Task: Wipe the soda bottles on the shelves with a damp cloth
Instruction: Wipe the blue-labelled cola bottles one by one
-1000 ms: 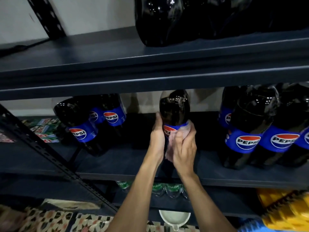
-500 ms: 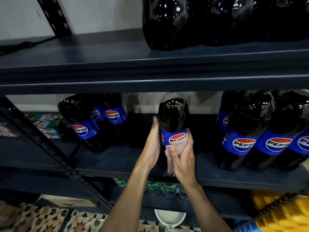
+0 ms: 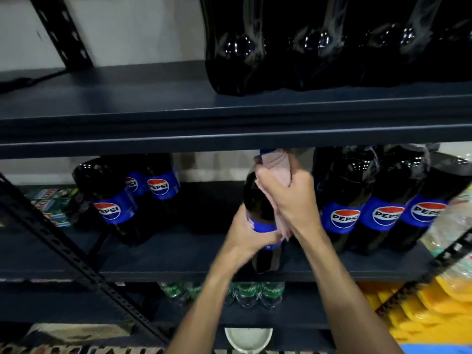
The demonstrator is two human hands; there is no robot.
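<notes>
Left hand (image 3: 244, 235) grips glossy dark plastic bottle (image 3: 255, 198) at its label; right hand (image 3: 290, 199) wraps soft pink cloth (image 3: 277, 164) round the neck. Metal shelf (image 3: 178, 259) bare both sides.

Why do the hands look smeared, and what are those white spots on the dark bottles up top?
Head view: the left hand on the bottle and the right hand with the cloth are motion-blurred; head view: the white spots are glare off the shiny wrapped bottles; head view: dim light overall.
</notes>
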